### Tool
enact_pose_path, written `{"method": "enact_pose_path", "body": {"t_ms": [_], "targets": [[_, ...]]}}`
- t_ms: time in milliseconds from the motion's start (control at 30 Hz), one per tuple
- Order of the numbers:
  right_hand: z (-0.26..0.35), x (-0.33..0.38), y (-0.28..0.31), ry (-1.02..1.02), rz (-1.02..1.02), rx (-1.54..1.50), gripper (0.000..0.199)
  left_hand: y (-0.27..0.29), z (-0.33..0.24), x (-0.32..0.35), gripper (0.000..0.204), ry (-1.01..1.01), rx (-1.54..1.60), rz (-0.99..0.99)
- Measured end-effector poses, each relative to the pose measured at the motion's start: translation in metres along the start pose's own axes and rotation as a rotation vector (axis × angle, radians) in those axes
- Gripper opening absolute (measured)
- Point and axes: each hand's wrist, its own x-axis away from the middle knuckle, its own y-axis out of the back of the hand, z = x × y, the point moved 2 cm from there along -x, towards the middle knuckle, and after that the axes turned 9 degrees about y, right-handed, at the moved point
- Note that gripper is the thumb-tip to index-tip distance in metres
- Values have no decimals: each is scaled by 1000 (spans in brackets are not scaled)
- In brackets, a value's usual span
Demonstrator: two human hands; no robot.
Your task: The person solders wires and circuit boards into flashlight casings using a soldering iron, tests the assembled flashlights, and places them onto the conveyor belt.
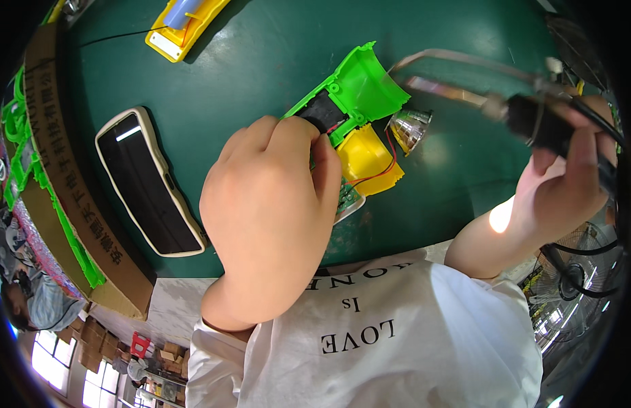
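Observation:
My left hand bends over the opened flashlight parts, its thumb and forefinger pinched together. Whatever they grip is hidden beneath the hand. Beside those fingertips lies a green plastic housing with a black block in it. Touching it is a yellow plastic shell, crossed by red and black wires. A green circuit board shows partly from under my hand. Right of the shells rests a shiny cone reflector. My right hand is wrapped round a black-handled soldering iron, blurred, its tip pointing left above the table.
A phone in a pale case lies on the green table at the left. Farther off is a yellow housing with a blue cylinder. A cardboard box holding green plastic parts stands along the left edge. A fan is at the lower right.

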Motion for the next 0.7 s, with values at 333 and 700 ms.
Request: {"method": "enact_pose_path", "body": {"t_ms": [333,700], "targets": [[-102,-25,20,-432,267,-914,27,2,0,5,7,-15,-1,11],[-104,-22,-2,-443,359,-966,21,15,7,5,18,-132,88,-169]]}}
